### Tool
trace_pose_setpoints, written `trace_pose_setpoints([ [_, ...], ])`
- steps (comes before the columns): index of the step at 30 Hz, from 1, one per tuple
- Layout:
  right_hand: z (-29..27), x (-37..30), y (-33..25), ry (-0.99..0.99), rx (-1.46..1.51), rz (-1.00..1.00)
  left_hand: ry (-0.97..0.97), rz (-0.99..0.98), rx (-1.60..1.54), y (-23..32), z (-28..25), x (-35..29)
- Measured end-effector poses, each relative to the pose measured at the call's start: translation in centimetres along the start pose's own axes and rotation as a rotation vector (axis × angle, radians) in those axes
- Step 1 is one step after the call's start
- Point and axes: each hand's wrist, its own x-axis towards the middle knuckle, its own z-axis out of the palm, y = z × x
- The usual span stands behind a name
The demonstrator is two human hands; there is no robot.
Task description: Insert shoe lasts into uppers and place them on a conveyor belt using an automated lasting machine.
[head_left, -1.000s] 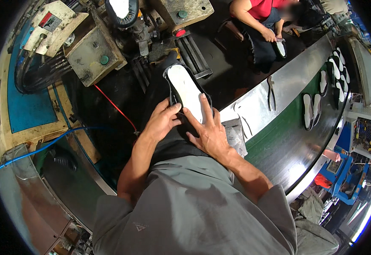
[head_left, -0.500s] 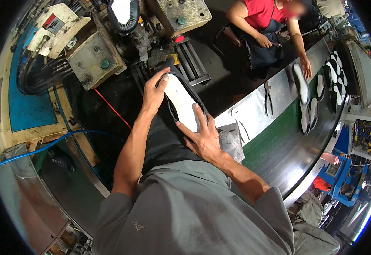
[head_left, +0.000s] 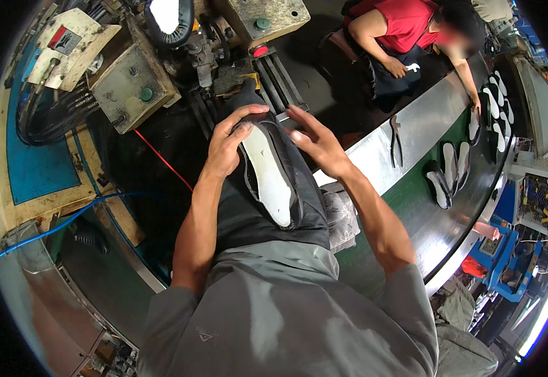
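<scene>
A black shoe upper with a white insole board (head_left: 266,173) lies bottom up across my lap, its far end toward the machine. My left hand (head_left: 227,141) is closed round the left side of that far end, thumb over the board's edge. Beside the same end on the right, my right hand (head_left: 321,144) is held with fingers and thumb apart, close to the black rim; whether a fingertip touches it I cannot tell. The near end of the shoe rests on my dark trousers.
Pliers (head_left: 396,141) lie on the metal ledge (head_left: 425,119) at right. Several shoes (head_left: 450,166) and white insole pieces (head_left: 499,103) sit on the green conveyor (head_left: 374,242). A person in red (head_left: 403,28) reaches over it. Ahead stands a machine with control boxes (head_left: 132,91).
My right hand has lifted off the insole board and moved up beside the shoe's far end. The co-worker leans farther right, and another shoe now lies beside the pair on the conveyor.
</scene>
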Motion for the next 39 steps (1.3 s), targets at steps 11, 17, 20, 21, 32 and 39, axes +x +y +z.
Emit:
trace_pose_setpoints([
  [11, 0.2, 3.9, -3.3, -0.21, -0.119, 0.022, -0.065, -0.005, -0.019, 0.7, 0.2, 0.4],
  [17, 0.0, 4.3, -1.9, -0.225, -0.04, -0.022, -0.062, -0.042, -0.044, 0.5, 0.8, 0.6],
  [20, -0.3, 4.3, -2.2, -0.276, 0.006, 0.078, -0.06, -0.087, -0.034, 0.2, 1.2, 0.7],
  [21, -0.1, 4.4, -2.2, -0.276, 0.003, 0.078, -0.059, -0.117, -0.022, 0.1, 1.2, 0.8],
  [32, 1.3, 3.6, -0.1, -0.041, 0.002, 0.128, 0.009, -0.279, -0.364, -2.5, 0.7, 0.3],
  [39, 1.0, 2.9, 1.7, 0.024, 0.349, 0.227, 0.09, -0.337, -0.453, -4.9, 2.9, -2.5],
])
